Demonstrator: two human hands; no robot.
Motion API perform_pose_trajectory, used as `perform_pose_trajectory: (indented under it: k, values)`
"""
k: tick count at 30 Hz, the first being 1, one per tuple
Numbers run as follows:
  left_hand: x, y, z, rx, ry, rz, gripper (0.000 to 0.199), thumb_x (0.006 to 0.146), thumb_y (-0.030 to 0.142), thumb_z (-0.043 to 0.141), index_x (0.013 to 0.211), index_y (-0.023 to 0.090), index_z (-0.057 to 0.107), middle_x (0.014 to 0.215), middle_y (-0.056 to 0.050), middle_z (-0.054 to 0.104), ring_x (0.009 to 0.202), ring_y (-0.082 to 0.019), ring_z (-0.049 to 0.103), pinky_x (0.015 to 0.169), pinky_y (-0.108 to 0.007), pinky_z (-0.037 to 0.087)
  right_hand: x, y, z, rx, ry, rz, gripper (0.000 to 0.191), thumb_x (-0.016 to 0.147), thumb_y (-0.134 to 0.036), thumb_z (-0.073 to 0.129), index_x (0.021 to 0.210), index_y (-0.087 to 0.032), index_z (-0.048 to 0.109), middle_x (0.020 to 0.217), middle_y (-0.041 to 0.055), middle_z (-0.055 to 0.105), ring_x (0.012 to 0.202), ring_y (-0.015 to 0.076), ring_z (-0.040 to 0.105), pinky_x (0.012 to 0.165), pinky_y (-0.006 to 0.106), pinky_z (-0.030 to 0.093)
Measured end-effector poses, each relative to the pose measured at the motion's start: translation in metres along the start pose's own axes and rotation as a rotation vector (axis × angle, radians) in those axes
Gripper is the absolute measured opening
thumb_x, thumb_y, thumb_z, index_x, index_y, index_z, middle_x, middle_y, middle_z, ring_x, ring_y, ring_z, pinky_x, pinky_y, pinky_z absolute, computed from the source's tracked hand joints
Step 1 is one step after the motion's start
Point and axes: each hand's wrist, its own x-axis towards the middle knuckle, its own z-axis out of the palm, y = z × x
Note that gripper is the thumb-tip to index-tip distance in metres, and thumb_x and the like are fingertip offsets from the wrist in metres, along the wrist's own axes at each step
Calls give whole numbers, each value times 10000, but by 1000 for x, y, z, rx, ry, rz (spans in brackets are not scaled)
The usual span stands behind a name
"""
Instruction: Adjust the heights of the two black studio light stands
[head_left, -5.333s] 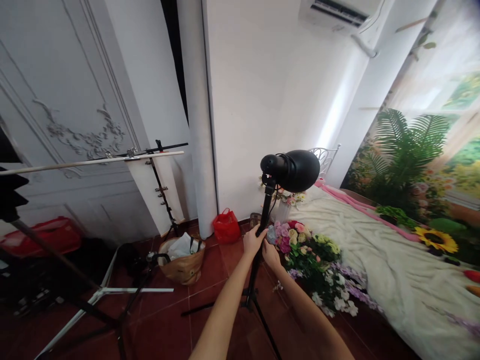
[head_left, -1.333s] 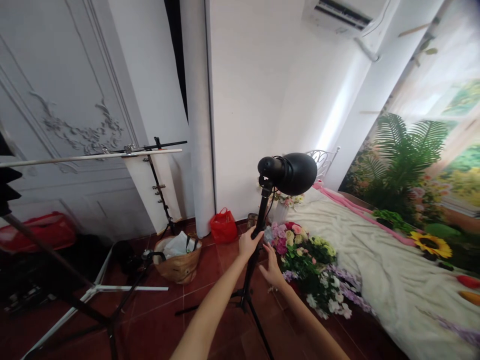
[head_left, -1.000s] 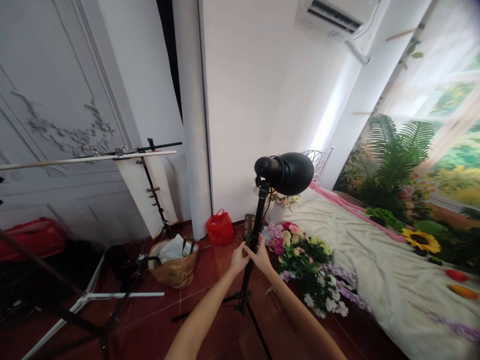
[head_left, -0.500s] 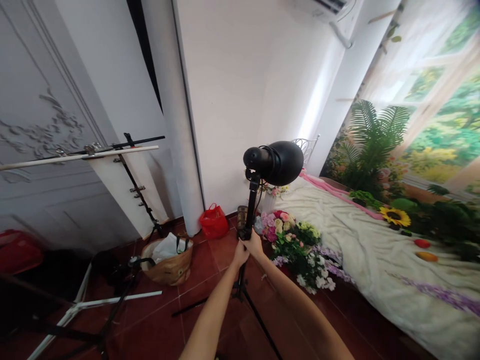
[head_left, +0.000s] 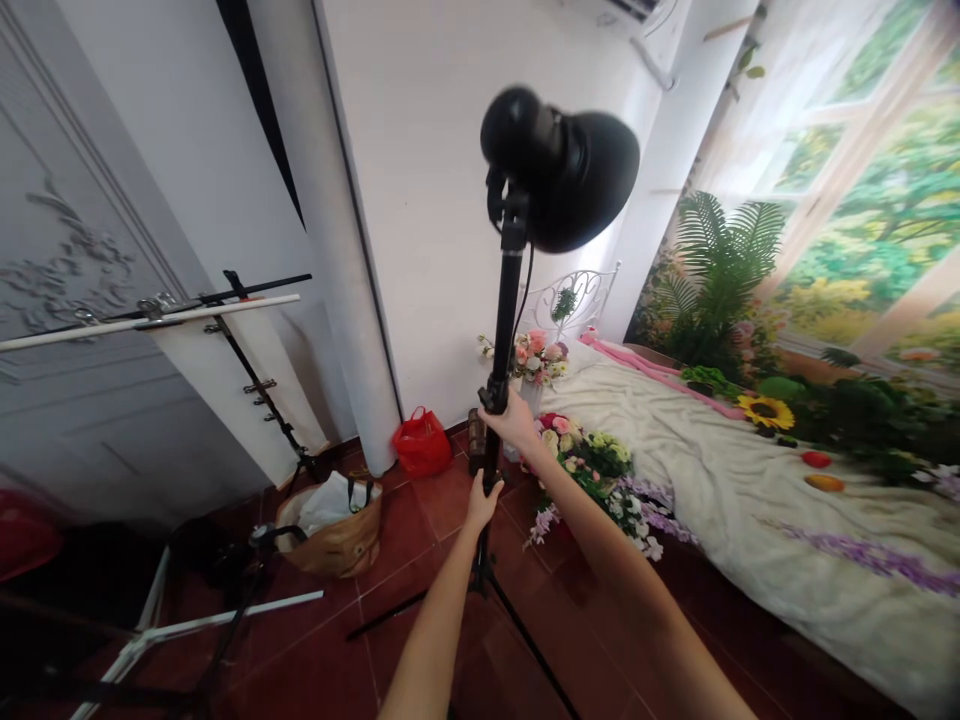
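A black light stand [head_left: 507, 320] rises upright in front of me, its tripod legs spread on the tiled floor. On top sits a black studio lamp [head_left: 577, 175], its shade turned to the right and a cord hanging below. My right hand [head_left: 512, 418] is closed around the upper tube, at a clamp collar. Lower down, my left hand [head_left: 481, 500] grips the stand near another collar. The fingers' far sides are hidden behind the tube.
A cream-draped bed [head_left: 660, 430] with a sunflower [head_left: 765, 410] lies right. Artificial flowers [head_left: 592, 460] crowd the floor beside it. To the left are a red bag [head_left: 422, 442], a woven basket [head_left: 341, 540], a backdrop stand [head_left: 255, 365] and white legs [head_left: 232, 612].
The lamp and upper tube have risen, and my right hand has moved up with them. My left hand stays low on the stand; the hands are now farther apart.
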Motion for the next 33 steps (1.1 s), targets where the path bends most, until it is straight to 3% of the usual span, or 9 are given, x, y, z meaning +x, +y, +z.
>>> perform_pose_trajectory:
  k: [4, 8, 16, 20, 24, 26, 28, 31, 33]
  values:
    - [0, 2, -1, -9, -9, 16, 396, 643, 353, 733, 980, 174, 626, 1014, -87, 674, 1008, -226, 604, 932, -362, 434, 30, -31, -20, 57, 98, -92, 371, 679, -368, 613, 1001, -190, 567, 854, 15, 658, 776, 185, 608, 717, 302, 478]
    - [7, 12, 4, -37, -9, -19, 316, 618, 371, 736, 831, 156, 645, 826, -56, 681, 791, -186, 632, 770, -307, 487, 35, -42, -25, 65, 131, -116, 357, 662, -348, 612, 972, -176, 569, 835, 26, 653, 751, 185, 597, 706, 301, 472]
    - [23, 27, 18, -5, 87, 18, 367, 591, 484, 725, 660, 140, 617, 610, -21, 611, 545, -127, 545, 529, -225, 421, 10, -21, -8, 109, 31, -48, 363, 658, -329, 627, 983, -184, 556, 831, 16, 653, 741, 178, 613, 684, 287, 485]
    - [26, 22, 20, 35, 96, -16, 365, 613, 502, 695, 624, 143, 626, 553, -29, 605, 525, -151, 561, 489, -231, 409, -3, -6, 5, 124, -10, -21, 346, 664, -330, 628, 974, -201, 543, 876, 15, 646, 789, 183, 622, 708, 296, 497]
    - [29, 17, 21, 52, 135, -39, 314, 625, 464, 676, 619, 152, 639, 546, -42, 607, 556, -184, 584, 473, -242, 400, -5, -5, 4, 105, -33, -22, 342, 681, -351, 640, 974, -207, 538, 879, 15, 628, 797, 187, 618, 726, 316, 504]
    - [31, 15, 23, 53, 152, -34, 288, 629, 439, 668, 614, 154, 635, 557, -46, 606, 562, -183, 581, 475, -239, 392, -4, -3, -2, 137, -94, -40, 384, 683, -361, 656, 1011, -201, 535, 889, 22, 627, 816, 188, 613, 746, 323, 507]
    - [33, 12, 24, 51, 152, -29, 273, 631, 421, 660, 600, 153, 625, 558, -44, 599, 549, -171, 568, 476, -234, 382, -3, 7, -9, 256, -235, -57, 496, 671, -356, 685, 1104, -198, 503, 946, 32, 625, 842, 177, 610, 761, 318, 514]
    - [34, 8, 26, 41, 156, -25, 277, 623, 419, 656, 560, 156, 596, 525, -24, 565, 503, -145, 528, 464, -223, 360, -9, 43, -12, 479, -494, 4, 624, 614, -305, 733, 1167, -198, 462, 1022, 41, 614, 874, 162, 607, 764, 302, 522]
    - [35, 7, 26, 30, 157, -24, 294, 614, 430, 659, 542, 158, 577, 504, -9, 541, 478, -130, 500, 455, -217, 346, -20, 76, -7, 535, -590, 87, 539, 596, -274, 730, 1082, -183, 515, 1009, 46, 620, 915, 171, 601, 807, 309, 509]
